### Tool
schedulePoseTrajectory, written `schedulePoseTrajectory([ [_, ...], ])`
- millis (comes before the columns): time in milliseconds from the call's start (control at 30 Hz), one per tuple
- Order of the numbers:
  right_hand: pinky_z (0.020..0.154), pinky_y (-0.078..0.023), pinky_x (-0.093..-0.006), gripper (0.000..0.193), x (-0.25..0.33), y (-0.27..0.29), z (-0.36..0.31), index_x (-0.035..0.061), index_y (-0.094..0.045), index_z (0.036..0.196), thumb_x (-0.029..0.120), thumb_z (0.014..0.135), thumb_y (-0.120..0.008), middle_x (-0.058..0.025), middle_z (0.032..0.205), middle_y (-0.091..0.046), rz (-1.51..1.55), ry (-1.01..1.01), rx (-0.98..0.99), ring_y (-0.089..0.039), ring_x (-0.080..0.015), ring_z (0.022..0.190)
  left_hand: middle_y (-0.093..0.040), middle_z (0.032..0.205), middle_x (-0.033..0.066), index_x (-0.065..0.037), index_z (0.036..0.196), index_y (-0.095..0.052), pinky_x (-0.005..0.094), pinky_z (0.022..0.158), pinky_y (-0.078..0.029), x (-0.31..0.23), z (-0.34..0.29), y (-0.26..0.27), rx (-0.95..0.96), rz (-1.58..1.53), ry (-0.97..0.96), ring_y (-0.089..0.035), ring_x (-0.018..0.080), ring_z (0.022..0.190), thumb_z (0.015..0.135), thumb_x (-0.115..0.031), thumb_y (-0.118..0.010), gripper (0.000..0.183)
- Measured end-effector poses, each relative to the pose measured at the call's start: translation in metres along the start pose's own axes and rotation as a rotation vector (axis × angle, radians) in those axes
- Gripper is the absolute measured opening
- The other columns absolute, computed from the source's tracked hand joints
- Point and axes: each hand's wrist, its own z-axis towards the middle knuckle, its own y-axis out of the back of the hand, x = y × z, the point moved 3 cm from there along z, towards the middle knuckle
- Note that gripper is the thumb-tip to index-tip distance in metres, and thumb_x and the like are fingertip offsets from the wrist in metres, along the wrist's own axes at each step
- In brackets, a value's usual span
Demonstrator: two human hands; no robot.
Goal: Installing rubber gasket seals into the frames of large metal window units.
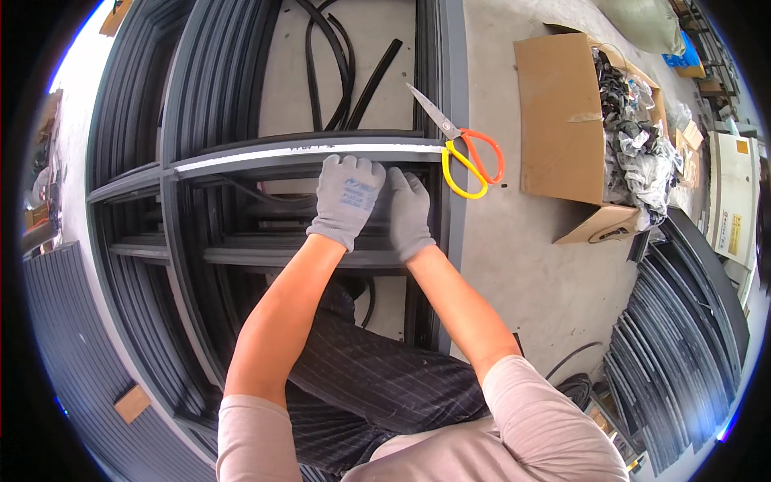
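Note:
Both my hands wear grey gloves and work at the crossbar of a dark grey metal frame (454, 265). My left hand (348, 197) is closed, its knuckles against the near edge of the crossbar's white strip (265, 158). Just beside it, my right hand (411, 210) has its fingers bent together at the same edge. Whatever either hand holds is hidden under the fingers. A pair of scissors (452, 135) with one orange and one yellow handle lies across the crossbar's right end, blades parted slightly and pointing away.
Black rubber strips (374, 84) lie within the frame's far opening. More dark frames (217, 72) are stacked at left. An open cardboard box (562, 120) of plastic scraps stands on the floor at right. Dark profiles (666, 345) lie in a pile at lower right.

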Motion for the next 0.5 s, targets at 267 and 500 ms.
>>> schedulePoseTrajectory([
  [267,0.077,-0.048,-0.0258,0.03,0.02,-0.003,-0.005,-0.006,-0.059,0.112,0.019,0.096,-0.058,-0.0093,0.098,-0.065,-0.031,0.064,-0.023,-0.059,-0.0144,0.085,-0.059,0.072,-0.0032,-0.018,0.078,-0.06,0.0317,0.068,-0.044,-0.001,0.0,-0.006,-0.025,0.085,0.034,-0.06,0.015,0.074,0.067,-0.01,-0.07,0.017],
  [500,0.056,-0.049,-0.0258,0.016,0.024,-0.007,-0.005,0.0008,-0.059,0.097,0.017,0.097,-0.056,-0.0084,0.08,-0.068,0.08,0.041,-0.047,-0.064,-0.0151,0.063,-0.058,0.075,-0.0023,-0.017,0.082,-0.06,0.0329,0.07,-0.045,0.011,-0.004,0.006,-0.089,0.004,0.039,-0.058,0.0164,0.077,0.067,-0.014,-0.069,0.018],
])
